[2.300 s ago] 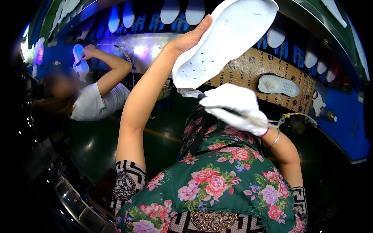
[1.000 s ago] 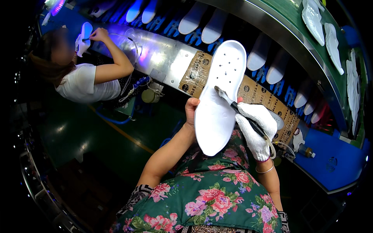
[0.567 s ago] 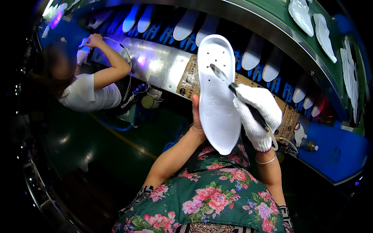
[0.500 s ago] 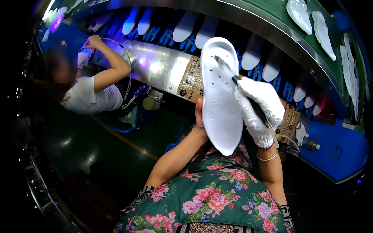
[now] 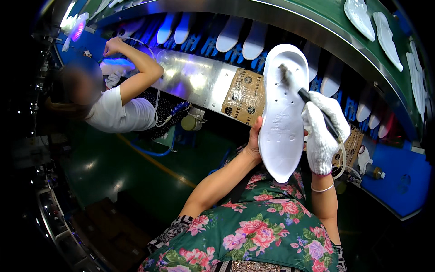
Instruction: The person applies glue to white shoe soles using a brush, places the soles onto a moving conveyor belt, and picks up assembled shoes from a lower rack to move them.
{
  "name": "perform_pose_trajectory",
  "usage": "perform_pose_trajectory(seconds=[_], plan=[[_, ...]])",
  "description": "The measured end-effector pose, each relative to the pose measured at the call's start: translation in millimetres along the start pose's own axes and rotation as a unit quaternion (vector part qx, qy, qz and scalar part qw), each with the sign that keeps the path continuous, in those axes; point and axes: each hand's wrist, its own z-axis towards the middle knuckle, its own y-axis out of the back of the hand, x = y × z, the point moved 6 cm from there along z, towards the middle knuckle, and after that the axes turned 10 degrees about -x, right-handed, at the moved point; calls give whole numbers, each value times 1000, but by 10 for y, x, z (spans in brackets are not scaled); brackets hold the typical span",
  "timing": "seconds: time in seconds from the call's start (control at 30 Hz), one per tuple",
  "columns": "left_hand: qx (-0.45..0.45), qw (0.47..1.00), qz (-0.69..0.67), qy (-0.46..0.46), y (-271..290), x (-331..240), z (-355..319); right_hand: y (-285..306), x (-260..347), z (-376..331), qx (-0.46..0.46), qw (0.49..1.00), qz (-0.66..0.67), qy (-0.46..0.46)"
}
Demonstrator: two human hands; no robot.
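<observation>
A white shoe sole (image 5: 282,136) stands nearly upright before me, its inner face with small holes turned my way. My bare left hand (image 5: 255,140) grips it from behind, the thumb on its left edge and fingertips just showing at the right edge. My right hand (image 5: 324,129), in a white knitted glove, is closed round a brush (image 5: 330,121) with a dark handle and a thin tube trailing from its lower end. The brush's bristles (image 5: 285,77) are on the upper part of the sole's inner face, blurred by motion.
Behind the sole runs a metal ledge (image 5: 190,77) with cardboard (image 5: 242,96) taped on it. Blue racks hold several soles (image 5: 229,34) beyond. White soles lie on the green upper belt (image 5: 312,9). A co-worker (image 5: 122,106) sits at left. A small bottle (image 5: 376,172) lies on the blue table (image 5: 398,190).
The bristles have moved right across the upper sole and now point more upward. My view has shifted, so the sole and both hands appear farther right. The co-worker holds a white sole in view.
</observation>
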Motion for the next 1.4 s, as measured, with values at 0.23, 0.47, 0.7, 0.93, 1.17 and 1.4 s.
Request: perform_pose_trajectory(seconds=[0.23,0.47,0.7,0.93,1.17,1.4], plan=[[-52,997,5,-60,5,-109,166,-174,270,-170,133,962,-92,218],[-54,993,61,-85,-154,-257,236,-13,39,-133,48,975,-95,193],[40,996,-58,-61,-254,-297,426,18,-31,-181,109,994,3,-3],[35,998,9,-56,-201,-379,511,-108,85,-407,182,956,-98,210],[78,996,-36,-32,-323,-420,601,15,19,-238,119,981,-28,149],[98,995,0,10,-160,-489,670,3,-176,-299,241,970,13,-15]])
